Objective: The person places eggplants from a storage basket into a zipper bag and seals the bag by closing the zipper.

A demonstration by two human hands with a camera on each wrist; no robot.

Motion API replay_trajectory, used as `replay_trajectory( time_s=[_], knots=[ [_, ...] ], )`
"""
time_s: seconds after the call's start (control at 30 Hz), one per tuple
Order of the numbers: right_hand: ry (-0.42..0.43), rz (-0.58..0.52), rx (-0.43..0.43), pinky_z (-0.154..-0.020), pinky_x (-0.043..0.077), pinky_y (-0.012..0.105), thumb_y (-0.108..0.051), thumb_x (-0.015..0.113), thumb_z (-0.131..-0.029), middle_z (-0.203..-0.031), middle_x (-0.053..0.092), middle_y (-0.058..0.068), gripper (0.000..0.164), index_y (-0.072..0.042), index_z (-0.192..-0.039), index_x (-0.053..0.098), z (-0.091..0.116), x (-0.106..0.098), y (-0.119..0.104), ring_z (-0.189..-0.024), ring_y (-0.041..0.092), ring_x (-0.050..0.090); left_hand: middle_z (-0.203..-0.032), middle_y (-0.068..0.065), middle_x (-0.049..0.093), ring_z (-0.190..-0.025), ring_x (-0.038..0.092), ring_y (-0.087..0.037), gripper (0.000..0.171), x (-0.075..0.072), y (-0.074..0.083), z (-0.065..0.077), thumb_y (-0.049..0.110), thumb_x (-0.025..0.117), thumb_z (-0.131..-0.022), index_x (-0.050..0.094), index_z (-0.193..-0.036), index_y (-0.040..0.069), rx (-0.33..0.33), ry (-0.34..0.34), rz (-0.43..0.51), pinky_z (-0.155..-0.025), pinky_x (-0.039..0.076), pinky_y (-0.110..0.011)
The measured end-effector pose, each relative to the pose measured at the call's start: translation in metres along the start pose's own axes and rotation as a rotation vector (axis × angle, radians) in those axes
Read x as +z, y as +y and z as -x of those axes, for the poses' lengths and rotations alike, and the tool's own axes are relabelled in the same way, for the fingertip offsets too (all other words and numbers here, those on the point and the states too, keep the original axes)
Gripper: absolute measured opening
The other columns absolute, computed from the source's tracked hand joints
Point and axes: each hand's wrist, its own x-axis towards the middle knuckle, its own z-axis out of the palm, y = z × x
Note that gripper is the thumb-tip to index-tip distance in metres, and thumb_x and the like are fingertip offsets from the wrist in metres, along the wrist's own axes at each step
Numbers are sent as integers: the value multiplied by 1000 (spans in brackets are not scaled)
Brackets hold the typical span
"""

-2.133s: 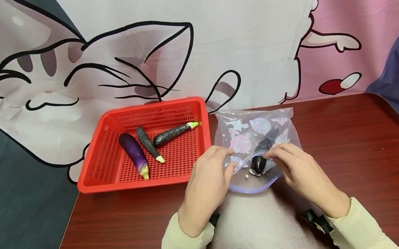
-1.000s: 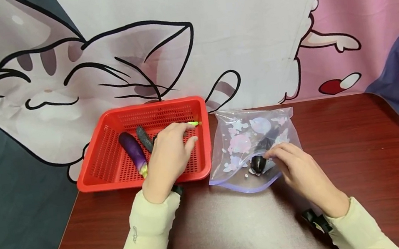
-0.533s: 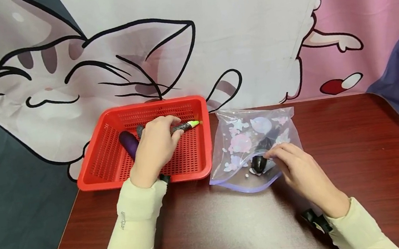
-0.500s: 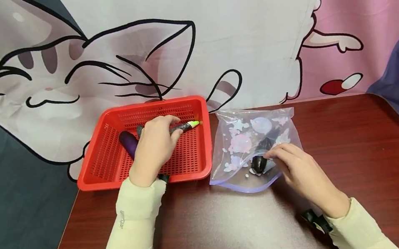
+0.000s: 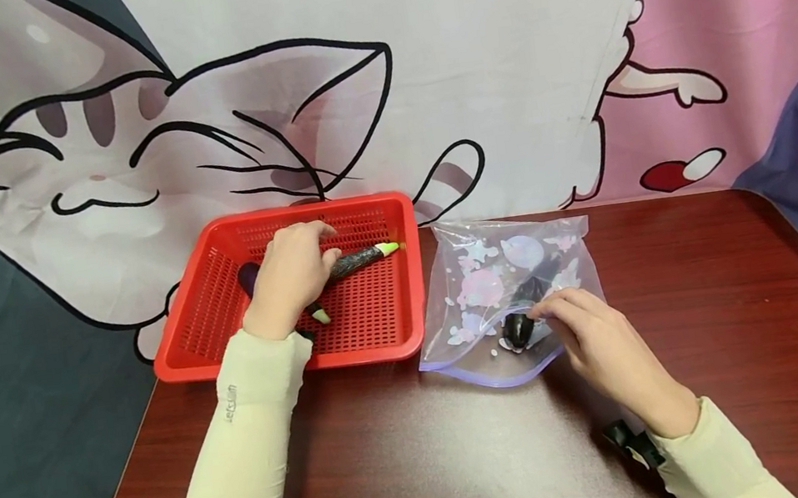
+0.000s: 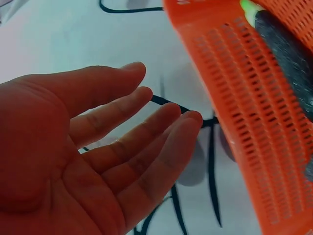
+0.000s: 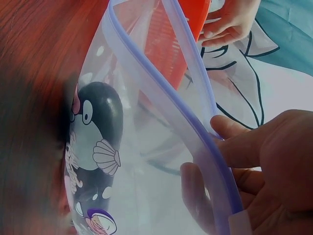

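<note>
Holds the left hand [image 5: 289,278] over the red basket [image 5: 415,289], with thumb and loosely bent fingers [image 6: 166,156] well parted and nothing between them. Finds the longer dark vegetable [image 5: 359,261] inside the basket, just to the right of those fingers, with its long axis slanting away and rightward to a bright green tip near the right wall. Shows no contact with it in the left wrist view. Has a second dark vegetable [image 5: 318,313] partly under the same hand, with its pale end toward the near side, and a purple eggplant [image 5: 247,276] to the left, mostly covered by hand and wrist. Cannot tell the exact height over these. Pinches the lip of a clear bag [image 5: 482,288] with the right hand [image 5: 600,340], much farther from the vegetables than the left. Contains, in that bag, a glossy dark thing [image 5: 518,330] with its rounded end near the parted purple-edged mouth. Puts the basket's right wall between left hand and bag, both set close together on the table [image 5: 710,309], before a printed cloth [image 5: 495,60].
</note>
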Motion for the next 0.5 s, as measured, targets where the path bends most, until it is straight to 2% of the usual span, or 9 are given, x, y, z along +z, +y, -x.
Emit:
replay_trajectory(
  time_s=[0.27, 0.5],
  knots=[
    [6, -3, -7, -76, 39, 26, 6, 63, -79, -94, 61, -3, 24, -12, -95, 66, 0, 0, 1, -88, 13, 55, -117, -13, 60, -106, 55, -34, 33, 6, -17, -11, 19, 60, -90, 59, -120, 7, -48, -71, -19, -87, 43, -47],
    [7, -13, -12, -76, 40, 26, 8, 64, -77, -94, 61, -3, 27, -12, -96, 66, 0, 1, 1, -88, 13, 55, -112, -13, 62, -98, 57, -32, 31, 12, -31, -25, 17, 60, -89, 60, -119, 6, -59, -96, -1, -84, 44, -46]
  ],
)
